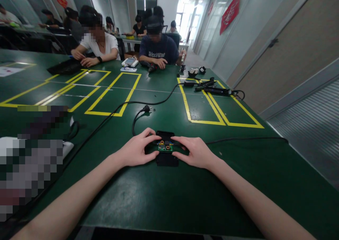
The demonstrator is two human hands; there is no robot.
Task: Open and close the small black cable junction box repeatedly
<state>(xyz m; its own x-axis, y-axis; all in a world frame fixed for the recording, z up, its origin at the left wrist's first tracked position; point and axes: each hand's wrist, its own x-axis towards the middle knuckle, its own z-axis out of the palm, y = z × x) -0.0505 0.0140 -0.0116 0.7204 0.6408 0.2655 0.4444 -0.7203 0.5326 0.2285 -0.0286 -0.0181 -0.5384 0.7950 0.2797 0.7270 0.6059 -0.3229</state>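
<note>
A small green circuit board (165, 147) with copper-wound coils sits between the two black halves of an opened plastic case (167, 160) on the table in front of me. My left hand (139, 148) grips the board's left end, thumb at the near edge and forefinger at the far edge. At the right end, my right hand (195, 151) mirrors this pinch. Fingers partly hide where wires meet the board. A black cord with a plug (146, 109) comes out behind my left hand, and another black cable (246, 139) runs off to the right.
Yellow tape rectangles (122, 112) mark the green table (127, 204). A long black cable (116, 107) crosses it. Black tool-like items (218, 91) lie at the far right. Two people sit opposite, near a power drill (152, 67) and a white device (129, 62). Blurred objects stand at left.
</note>
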